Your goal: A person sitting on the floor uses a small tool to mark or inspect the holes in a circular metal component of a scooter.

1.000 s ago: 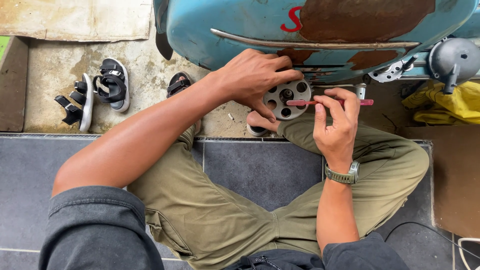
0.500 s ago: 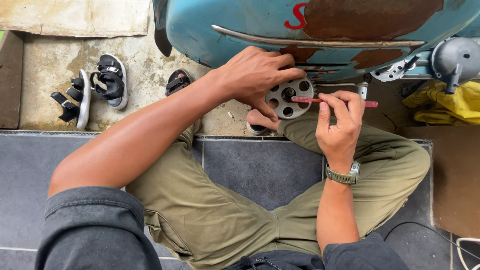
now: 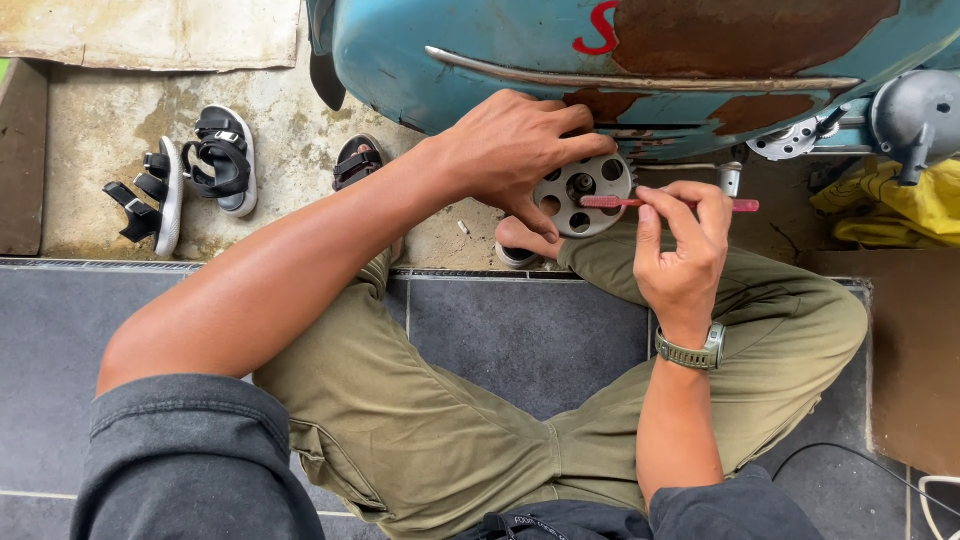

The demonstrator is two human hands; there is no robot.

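Two hands, head view: both of mine work at the round metal disc, which sits just under the rusty blue scooter body and above my crossed legs
Disc: grey, ringed with holes and toothed at the rim; I judge it stiff and fairly heavy for its size, likely greasy, so the rim is the safe place to pinch it
Left hand: fingers clenched over the disc's upper left edge, thumb under it, steadying it against the scooter body
Right hand: pinched around a slim red toothbrush, its head lying on the disc's right side
Toothbrush: light, thin plastic that will flex; I hold it mid-handle, right of the disc
Beside the disc: black sandals well to its left on the concrete, yellow cloth far right
Hidden: my left hand covers part of the disc; whether it is fixed to the scooter I cannot tell; bristles too small to make out
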